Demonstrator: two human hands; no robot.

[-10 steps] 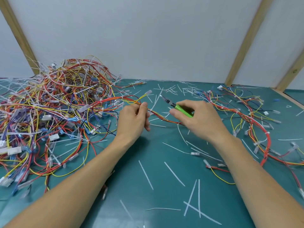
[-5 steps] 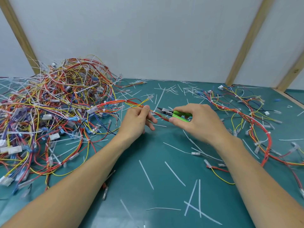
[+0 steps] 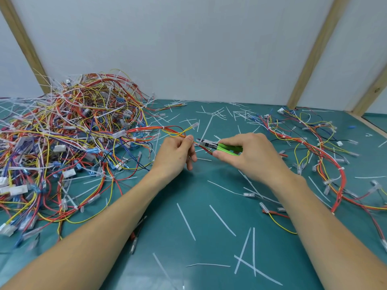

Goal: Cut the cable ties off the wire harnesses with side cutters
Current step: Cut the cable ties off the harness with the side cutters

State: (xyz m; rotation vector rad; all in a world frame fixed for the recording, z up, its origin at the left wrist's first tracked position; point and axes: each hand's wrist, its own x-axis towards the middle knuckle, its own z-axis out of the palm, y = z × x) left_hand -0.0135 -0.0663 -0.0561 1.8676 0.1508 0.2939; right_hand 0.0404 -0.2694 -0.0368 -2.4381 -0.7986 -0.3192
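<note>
Midway, I judge: big harness pile [image 3: 69,139] left uncut, cut ties [image 3: 186,221] littering desk [image 3: 201,206].
Left hand [image 3: 174,155] pinches harness [image 3: 167,129]; right hand [image 3: 249,155] grips side cutters [image 3: 219,146] at it.

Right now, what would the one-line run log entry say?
step: cutting tie | left hand: pinches wire harness | right hand: grips side cutters, tip at harness beside left fingers | tie severed: cannot tell

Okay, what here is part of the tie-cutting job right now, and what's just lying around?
In the job:
left hand gripping the harness
right hand gripping the cutters

Lying about:
wire heap
spread wires
cut ties on the mat
</note>
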